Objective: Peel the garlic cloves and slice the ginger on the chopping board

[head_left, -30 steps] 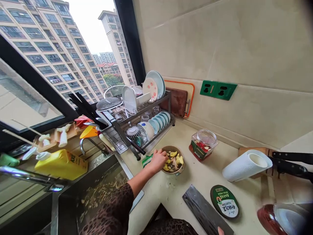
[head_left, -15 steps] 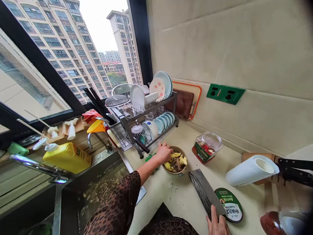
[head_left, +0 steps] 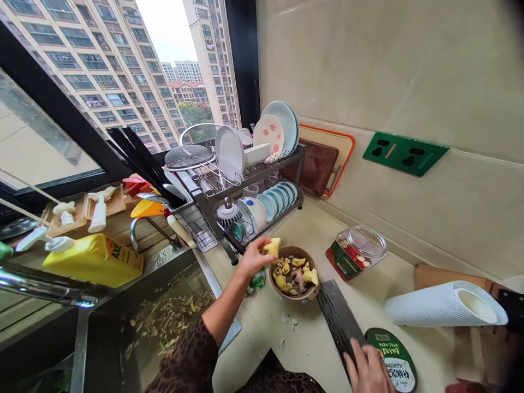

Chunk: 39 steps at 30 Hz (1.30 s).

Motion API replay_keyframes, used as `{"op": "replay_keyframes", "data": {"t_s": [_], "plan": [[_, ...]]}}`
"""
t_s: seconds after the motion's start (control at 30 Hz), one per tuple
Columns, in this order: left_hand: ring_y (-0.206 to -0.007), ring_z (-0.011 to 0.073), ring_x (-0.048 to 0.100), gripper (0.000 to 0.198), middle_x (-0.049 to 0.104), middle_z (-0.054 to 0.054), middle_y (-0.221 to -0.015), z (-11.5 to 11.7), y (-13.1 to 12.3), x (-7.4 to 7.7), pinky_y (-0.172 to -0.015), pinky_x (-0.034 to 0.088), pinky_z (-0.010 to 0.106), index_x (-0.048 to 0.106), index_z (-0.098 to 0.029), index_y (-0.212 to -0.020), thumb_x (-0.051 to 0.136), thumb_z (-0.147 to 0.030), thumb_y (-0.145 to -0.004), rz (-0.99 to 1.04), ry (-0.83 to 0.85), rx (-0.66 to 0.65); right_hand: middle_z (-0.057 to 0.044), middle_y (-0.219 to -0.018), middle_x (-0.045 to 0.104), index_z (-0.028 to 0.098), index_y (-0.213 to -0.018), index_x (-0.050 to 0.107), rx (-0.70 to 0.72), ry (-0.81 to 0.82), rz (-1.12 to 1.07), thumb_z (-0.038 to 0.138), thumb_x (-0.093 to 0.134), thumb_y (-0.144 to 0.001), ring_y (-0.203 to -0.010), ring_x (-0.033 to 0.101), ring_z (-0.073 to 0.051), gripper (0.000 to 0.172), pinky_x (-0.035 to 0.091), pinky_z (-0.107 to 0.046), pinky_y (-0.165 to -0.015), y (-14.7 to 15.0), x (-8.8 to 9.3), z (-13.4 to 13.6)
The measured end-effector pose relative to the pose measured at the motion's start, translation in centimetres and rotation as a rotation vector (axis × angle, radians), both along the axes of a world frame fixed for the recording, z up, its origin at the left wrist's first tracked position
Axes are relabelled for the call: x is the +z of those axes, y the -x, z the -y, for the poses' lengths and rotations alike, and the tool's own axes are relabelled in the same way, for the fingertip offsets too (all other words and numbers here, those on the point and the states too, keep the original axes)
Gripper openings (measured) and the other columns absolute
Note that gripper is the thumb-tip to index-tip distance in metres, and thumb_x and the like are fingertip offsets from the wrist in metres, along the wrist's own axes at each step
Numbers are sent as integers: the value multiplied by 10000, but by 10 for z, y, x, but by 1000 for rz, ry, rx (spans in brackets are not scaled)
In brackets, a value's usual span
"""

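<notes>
My left hand (head_left: 254,258) is closed on a peeled piece of ginger (head_left: 273,245), raised at the left rim of a round brown strainer basket (head_left: 291,298). More yellow ginger pieces (head_left: 281,283) lie inside that basket. At the lower right, my right hand (head_left: 368,367) is wrapped round the handle end of a dark-bladed cleaver (head_left: 339,317). The blade points toward the basket, low over or on the counter; I cannot tell which. Beside the right hand is a round green lid (head_left: 395,349) with printed labels, partly covered by the hand.
Left lies a sink (head_left: 155,305) with scraps in water. Behind the basket stands a dish rack (head_left: 208,213) with plates and bowls. A clear jar (head_left: 356,251) and a paper towel roll (head_left: 438,305) stand on the right. A yellow bottle (head_left: 98,262) stands behind the sink.
My left hand has come up from the basket and moved left with a piece of ginger. My right hand stays at the cleaver's handle. The camera view has shifted slightly.
</notes>
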<state>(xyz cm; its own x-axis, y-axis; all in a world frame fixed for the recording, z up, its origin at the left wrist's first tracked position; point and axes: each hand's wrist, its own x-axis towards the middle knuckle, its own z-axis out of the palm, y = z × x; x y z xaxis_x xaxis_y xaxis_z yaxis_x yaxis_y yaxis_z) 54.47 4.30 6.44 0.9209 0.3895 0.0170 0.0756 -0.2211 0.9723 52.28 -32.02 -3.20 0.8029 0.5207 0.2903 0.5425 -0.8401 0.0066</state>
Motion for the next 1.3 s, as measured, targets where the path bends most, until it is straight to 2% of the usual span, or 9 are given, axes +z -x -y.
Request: {"op": "replay_keyframes", "data": {"t_s": [0.13, 0.2, 0.33, 0.43, 0.57, 0.77, 0.9, 1.07, 1.3], "plan": [[-610, 108, 544, 390, 589, -21, -706, 15, 45, -8, -569, 414, 204, 567, -153, -873, 743, -322, -569, 39, 459, 213, -80, -939, 644, 199, -1076, 621, 218, -156, -116, 275, 367, -936, -819, 631, -178, 300, 467, -255, -687, -53, 69, -75], [-594, 99, 533, 378, 587, -22, -689, 26, 64, -13, -549, 405, 191, 577, -149, -856, 759, -311, -567, 22, 550, 261, -61, -933, 657, 223, -1050, 630, 344, -36, -199, 186, 403, -916, -868, 614, -173, 267, 458, -248, -735, -81, 91, -129], [-590, 96, 527, 376, 585, -14, -677, 33, 91, -15, -547, 407, 187, 591, -143, -863, 777, -283, -568, -1, 638, 272, -87, -939, 675, 190, -972, 660, 465, 284, -296, 111, 468, -863, -937, 600, -224, 234, 464, -264, -684, -116, 91, -219], [-566, 88, 514, 380, 572, -20, -669, 27, 103, -14, -520, 393, 183, 587, -152, -889, 775, -284, -587, -15, 646, 281, -143, -877, 686, 116, -856, 691, 472, 366, -331, 46, 480, -820, -869, 629, -256, 225, 465, -285, -629, -123, 72, -251], [-574, 84, 502, 398, 553, -27, -682, 22, 106, -16, -517, 389, 181, 575, -161, -921, 775, -280, -598, -20, 677, 297, -155, -856, 683, 107, -812, 696, 467, 431, -367, 27, 486, -802, -853, 640, -254, 226, 455, -274, -617, -125, 58, -256], [-565, 86, 480, 410, 545, -23, -670, 25, 86, -24, -499, 384, 185, 560, -151, -894, 780, -291, -578, -22, 773, 265, -105, -1041, 612, 193, -1095, 600, 355, 346, -386, 142, 415, -877, -841, 636, -183, 290, 450, -247, -680, -131, 70, -240], [-574, 93, 489, 426, 548, -22, -677, 27, 77, -24, -509, 399, 191, 545, -155, -888, 785, -284, -561, -36, 795, 262, -91, -1004, 621, 199, -959, 664, 197, 181, -536, 180, 413, -885, -873, 635, -177, 262, 435, -232, -733, -124, 67, -242], [-572, 93, 489, 407, 536, -27, -671, 27, 81, -22, -501, 391, 185, 536, -162, -886, 774, -283, -578, -46, 781, 251, -180, -963, 660, 120, -931, 674, 98, 181, -600, 103, 400, -860, -830, 662, -256, 284, 445, -299, -670, -107, 48, -262], [-560, 89, 492, 389, 534, -27, -670, 24, 88, -25, -498, 385, 185, 525, -164, -906, 758, -276, -615, -44, 777, 243, -203, -910, 685, 109, -849, 663, 90, -19, -709, 148, 422, -849, -856, 652, -271, 244, 440, -320, -696, -107, 45, -264]]}}
